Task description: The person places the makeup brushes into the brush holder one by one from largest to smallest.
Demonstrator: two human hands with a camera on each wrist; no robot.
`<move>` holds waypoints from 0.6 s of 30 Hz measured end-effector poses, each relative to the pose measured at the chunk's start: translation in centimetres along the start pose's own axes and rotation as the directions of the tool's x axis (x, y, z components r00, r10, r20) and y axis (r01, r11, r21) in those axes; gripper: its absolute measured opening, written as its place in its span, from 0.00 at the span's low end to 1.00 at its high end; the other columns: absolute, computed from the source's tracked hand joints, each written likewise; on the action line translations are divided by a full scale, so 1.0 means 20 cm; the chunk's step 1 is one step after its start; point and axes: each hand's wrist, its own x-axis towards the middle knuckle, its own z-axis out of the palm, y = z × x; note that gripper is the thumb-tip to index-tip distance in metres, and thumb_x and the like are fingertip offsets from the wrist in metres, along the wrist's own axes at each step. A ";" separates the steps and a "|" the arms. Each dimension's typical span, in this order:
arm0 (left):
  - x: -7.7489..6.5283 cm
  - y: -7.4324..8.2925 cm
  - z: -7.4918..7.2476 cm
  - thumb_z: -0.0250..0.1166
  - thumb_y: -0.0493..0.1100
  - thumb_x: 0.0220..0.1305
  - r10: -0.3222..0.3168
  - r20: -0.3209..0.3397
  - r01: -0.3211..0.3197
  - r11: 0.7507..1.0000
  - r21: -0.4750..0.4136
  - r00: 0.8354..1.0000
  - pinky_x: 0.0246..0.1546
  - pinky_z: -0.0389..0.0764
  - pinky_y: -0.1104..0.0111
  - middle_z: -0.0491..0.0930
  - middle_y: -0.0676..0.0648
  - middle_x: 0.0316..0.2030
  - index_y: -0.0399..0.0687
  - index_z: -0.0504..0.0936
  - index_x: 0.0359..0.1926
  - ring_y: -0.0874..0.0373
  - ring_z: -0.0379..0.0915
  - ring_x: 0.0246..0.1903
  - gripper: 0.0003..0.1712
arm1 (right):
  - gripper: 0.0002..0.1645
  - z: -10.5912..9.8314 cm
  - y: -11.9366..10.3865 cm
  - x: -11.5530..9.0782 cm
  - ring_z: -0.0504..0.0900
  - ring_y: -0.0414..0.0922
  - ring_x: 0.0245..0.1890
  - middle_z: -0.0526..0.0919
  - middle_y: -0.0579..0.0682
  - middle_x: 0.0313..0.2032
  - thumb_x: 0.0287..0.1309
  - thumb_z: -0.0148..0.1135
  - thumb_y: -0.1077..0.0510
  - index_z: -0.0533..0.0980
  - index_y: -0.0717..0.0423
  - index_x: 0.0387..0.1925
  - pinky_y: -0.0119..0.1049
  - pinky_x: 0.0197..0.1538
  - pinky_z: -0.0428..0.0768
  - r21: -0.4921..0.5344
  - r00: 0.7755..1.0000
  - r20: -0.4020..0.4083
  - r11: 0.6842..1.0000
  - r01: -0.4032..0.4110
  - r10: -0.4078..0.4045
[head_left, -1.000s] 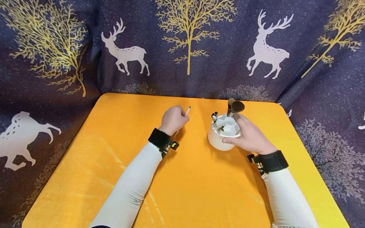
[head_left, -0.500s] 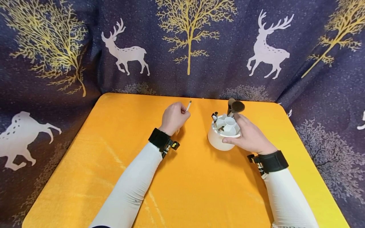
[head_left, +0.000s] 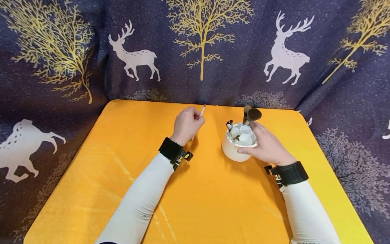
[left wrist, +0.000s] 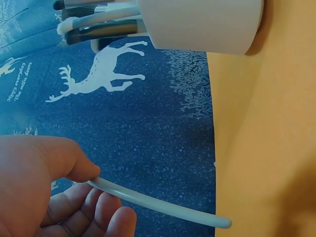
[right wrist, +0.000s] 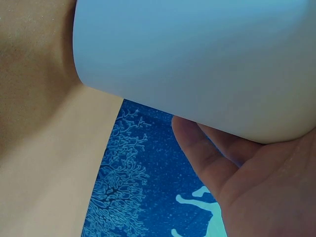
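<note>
My left hand (head_left: 188,125) pinches a slim white makeup brush (left wrist: 163,206) between thumb and fingers, held above the table left of the holder. In the head view the brush's small dark tip points up and away; its plain rounded handle end shows in the left wrist view. My right hand (head_left: 269,145) grips the right side of a round white brush holder (head_left: 234,151), thumb on the near wall and fingers around the far side. Inside the holder are compartments with two large fluffy brushes (head_left: 254,114) at the back and several smaller brushes (head_left: 230,124) at the left.
An orange cloth covers the table (head_left: 195,196). Behind and at both sides hangs a dark blue curtain (head_left: 182,88) printed with white deer and yellow trees. The table's far edge lies just beyond both hands.
My left hand has risen slightly and shifted a little right and away with the makeup brush, whose tip now reaches the table's far edge in view. My right hand and the holder stay put.
</note>
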 end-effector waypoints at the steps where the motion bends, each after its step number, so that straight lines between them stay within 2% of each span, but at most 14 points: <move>1: 0.00 0.00 0.00 0.59 0.46 0.63 0.003 -0.007 -0.003 1.000 -0.002 1.000 0.32 0.71 0.68 0.74 0.56 0.29 0.53 0.77 0.33 0.62 0.68 0.28 0.03 | 0.72 0.00 0.00 0.00 0.63 0.52 0.67 0.60 0.53 0.71 0.39 0.70 0.23 0.43 0.39 0.78 0.56 0.62 0.67 0.001 1.000 0.000 1.000 0.000 0.000; 18: -0.01 0.05 -0.02 0.59 0.43 0.61 0.084 -0.085 -0.088 0.995 -0.044 0.993 0.29 0.70 0.69 0.72 0.55 0.28 0.53 0.76 0.31 0.63 0.66 0.26 0.02 | 0.73 0.00 -0.01 0.00 0.64 0.52 0.66 0.61 0.53 0.70 0.39 0.71 0.23 0.42 0.39 0.78 0.56 0.61 0.68 0.000 1.000 -0.001 1.000 0.005 -0.005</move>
